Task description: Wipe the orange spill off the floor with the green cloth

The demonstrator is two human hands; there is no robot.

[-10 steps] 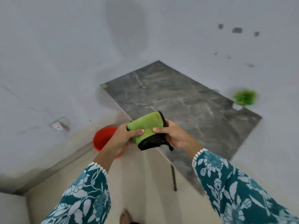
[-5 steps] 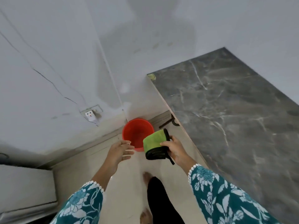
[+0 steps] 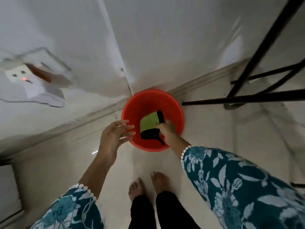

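I am looking straight down at a pale tiled floor (image 3: 214,138) where it meets a white wall. A round red bucket (image 3: 175,104) stands at the centre of the frame, against the foot of the wall. My right hand (image 3: 166,128) reaches into the bucket from the lower right, its fingers curled around the green cloth (image 3: 148,121), which is folded and has a black edge and a black underside. The cloth sits inside the bucket's rim, held toward the near side; motion blur keeps me from telling whether it touches the bottom or whether there is any water in there. My left hand (image 3: 115,136) hovers at the bucket's left rim, fingers straight and slightly spread, holding nothing. Both sleeves are teal with a white leaf print and a white beaded trim at the cuff. My two bare feet (image 3: 148,184) show at the bottom centre, below black trousers. Black metal desk legs (image 3: 247,96) cross the upper right. A white wall socket (image 3: 19,75) with a small red light sits at the upper left. No orange spill is visible, and no writing or labels can be read anywhere.
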